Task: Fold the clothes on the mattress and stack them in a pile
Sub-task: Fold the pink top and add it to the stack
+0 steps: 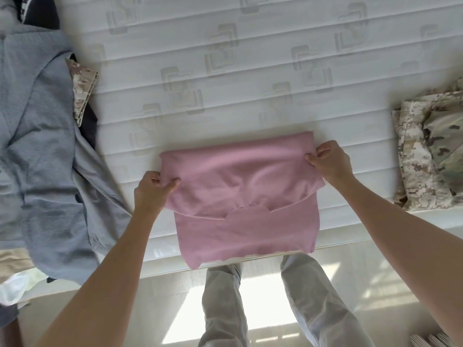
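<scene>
Pink shirt lies at the near edge of the mattress, w/ its lower hem hanging a bit over that edge toward the person's legs. It's already narrowed to a rough rectangle; the far part is being doubled over the near part, and a curved neckline edge shows at the fold's front, mid-garment. Long axis now runs left-right across the folded flap, slightly tilted, right end farther away than left. The neckline curve points toward the person.

Left hand pinches the flap's left corner, thumb on top and fingers curled under the cloth. Right hand pinches the right corner the same way, thumb and forefinger on the cloth edge.

Step in hand, by my read: the crosswise fold of the shirt, approx halfway laid. Next move likely calls for lowering both corners evenly so the flap's edge lines up w/ the hem, then smoothing and carrying it to the pile.

Folded camo clothes sit well apart at right, prob. the stack. At left, a grey-blue garment lies unfolded over other items, still to do.
</scene>
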